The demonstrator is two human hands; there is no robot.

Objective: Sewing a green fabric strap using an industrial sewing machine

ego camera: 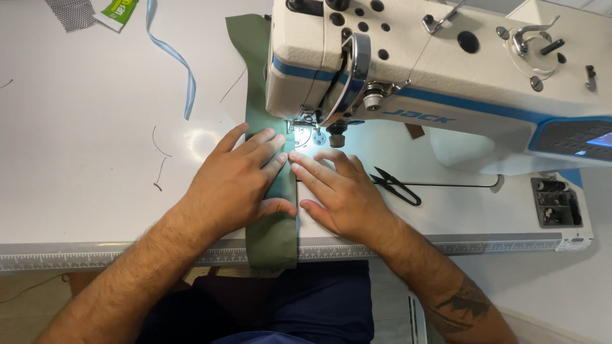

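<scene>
A long, matte olive-green fabric strip (pixel 273 223) lies on the smooth white tabletop (pixel 95 159), running under the sewing machine (pixel 446 70). The left hand (pixel 239 181) presses flat on it, grip spread. The right hand (pixel 338 191) rests beside it, fingers splayed, fingertips at the strip's edge, holding nothing.

Bare, hairy forearms; dark tattoo (pixel 460 310) on the right; navy trousers (pixel 319 306).
</scene>
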